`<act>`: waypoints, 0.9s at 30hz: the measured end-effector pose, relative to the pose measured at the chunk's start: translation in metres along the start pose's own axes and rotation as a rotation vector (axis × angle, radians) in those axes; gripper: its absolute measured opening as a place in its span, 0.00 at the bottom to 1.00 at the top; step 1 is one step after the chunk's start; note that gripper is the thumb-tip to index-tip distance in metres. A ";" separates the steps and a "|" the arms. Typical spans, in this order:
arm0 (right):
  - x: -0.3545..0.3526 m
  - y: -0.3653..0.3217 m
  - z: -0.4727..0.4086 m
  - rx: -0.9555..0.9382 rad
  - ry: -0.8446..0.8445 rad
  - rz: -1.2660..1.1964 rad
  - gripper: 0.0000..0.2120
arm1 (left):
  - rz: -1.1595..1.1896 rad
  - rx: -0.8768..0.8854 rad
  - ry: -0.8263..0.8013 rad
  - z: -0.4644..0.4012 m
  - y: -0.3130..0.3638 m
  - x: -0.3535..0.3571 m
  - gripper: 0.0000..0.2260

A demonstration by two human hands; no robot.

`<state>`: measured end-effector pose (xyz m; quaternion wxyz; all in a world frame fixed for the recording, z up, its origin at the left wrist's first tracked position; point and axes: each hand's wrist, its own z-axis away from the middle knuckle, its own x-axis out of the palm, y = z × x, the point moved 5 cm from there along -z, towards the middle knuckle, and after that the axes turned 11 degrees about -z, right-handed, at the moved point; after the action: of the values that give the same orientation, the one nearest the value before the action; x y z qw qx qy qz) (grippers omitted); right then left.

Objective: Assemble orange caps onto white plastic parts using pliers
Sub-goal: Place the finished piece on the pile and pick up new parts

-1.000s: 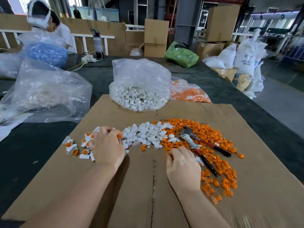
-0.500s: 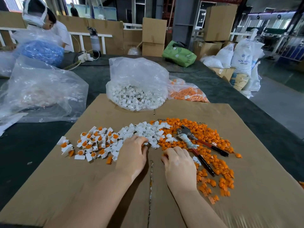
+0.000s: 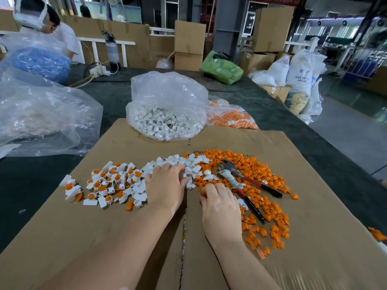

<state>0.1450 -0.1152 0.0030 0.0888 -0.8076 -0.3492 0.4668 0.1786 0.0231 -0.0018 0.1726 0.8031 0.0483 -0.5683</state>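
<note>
In the head view, a sheet of cardboard (image 3: 314, 206) covers the near part of the dark counter (image 3: 37, 185). The left hand (image 3: 167, 189) lies palm down on the near edge of the loose white plastic parts (image 3: 184, 162), its fingers curled into the pile; whether it grasps a piece cannot be told. The right hand (image 3: 222, 208) rests just beside it at the edge of the spread of orange caps (image 3: 261, 172), fingers bent down onto the caps; a grasp cannot be made out there either. The pliers (image 3: 240, 181), with red and black handles, lie untouched on the orange caps just beyond the right hand. To the left of the left hand sits a cluster of assembled parts (image 3: 109, 185), white with orange caps fitted. Beyond the cardboard's far edge stand a clear bag of white parts (image 3: 165, 114) and, touching it on the right, a bag of orange caps (image 3: 232, 118).
</note>
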 end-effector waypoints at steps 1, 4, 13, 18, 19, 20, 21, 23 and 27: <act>0.000 0.000 0.000 0.000 0.000 -0.004 0.07 | 0.010 0.002 0.007 0.000 0.001 -0.001 0.11; 0.000 0.001 0.000 0.008 -0.002 -0.020 0.07 | 0.050 -0.001 0.022 0.002 0.003 -0.004 0.07; 0.002 0.004 0.001 0.037 -0.018 -0.059 0.03 | 0.153 0.042 0.003 0.005 0.004 -0.005 0.07; 0.000 0.005 0.000 0.028 0.007 -0.120 0.03 | 0.381 0.079 0.034 0.013 0.006 -0.013 0.17; 0.000 0.005 0.000 0.024 0.011 -0.126 0.03 | 0.395 0.094 0.024 0.015 0.007 -0.014 0.18; -0.001 0.004 0.000 0.017 0.016 -0.130 0.03 | 0.405 0.107 0.008 0.018 0.009 -0.014 0.18; -0.001 0.004 0.000 0.012 0.019 -0.134 0.03 | 0.415 0.116 -0.010 0.021 0.009 -0.014 0.17; -0.002 0.004 0.000 0.009 0.019 -0.139 0.04 | 0.461 0.116 -0.045 0.027 0.009 -0.013 0.14; -0.001 0.005 0.000 0.020 0.024 -0.139 0.04 | 0.594 0.050 -0.098 0.036 0.008 -0.011 0.08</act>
<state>0.1469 -0.1200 0.0015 0.1330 -0.7862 -0.3986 0.4531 0.1450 0.0050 -0.0007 0.3137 0.7575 -0.2111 -0.5321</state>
